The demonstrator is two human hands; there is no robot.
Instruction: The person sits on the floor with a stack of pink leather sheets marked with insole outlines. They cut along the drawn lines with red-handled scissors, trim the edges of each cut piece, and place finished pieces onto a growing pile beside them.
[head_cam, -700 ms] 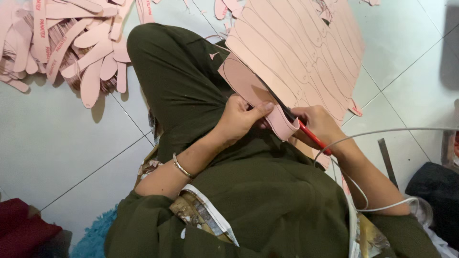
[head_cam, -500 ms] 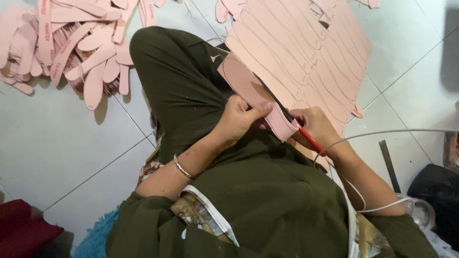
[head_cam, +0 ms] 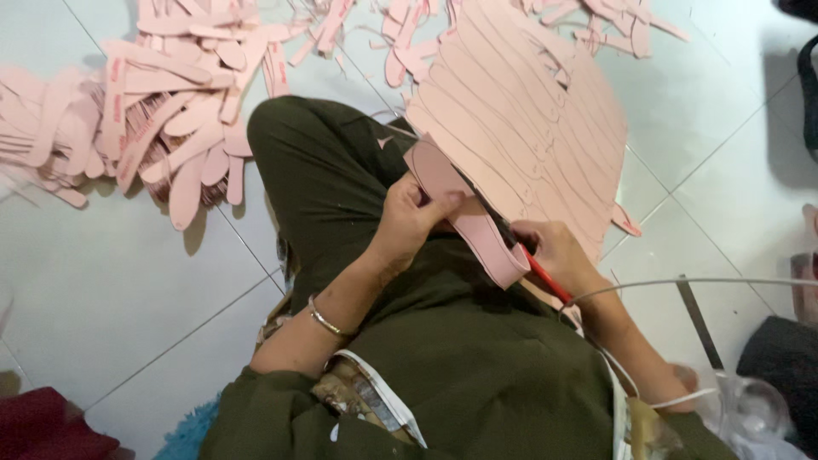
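- Far left: pile of cut pink insole shapes [head_cam: 162, 128] heaped on white tiled floor [head_cam: 111, 281]; dark red cloth [head_cam: 43, 430] at bottom corner
- Centre-left: person seated on floor, knee in olive-green trousers [head_cam: 315, 170] raised; thin metal bangle [head_cam: 328, 322] on left wrist
- Centre: left hand [head_cam: 409, 223] clenched on a curling pink strip [head_cam: 477, 230], thumb & fingers pinching it just above the lap
- Centre-right: right hand [head_cam: 558, 255] closed round a red-handled cutting tool [head_cam: 545, 277], tip at the strip's edge where it meets the large pink sheet [head_cam: 528, 119]; blade itself too small to make out
- Sheet lies across knee & floor, scored w/ long curved outlines; scraps [head_cam: 626, 220] beside its lower edge
- Right: white cable [head_cam: 682, 281] runs from the tool hand towards frame edge; dark metal bar [head_cam: 699, 319] flat on tiles; black bag [head_cam: 780, 366] in corner
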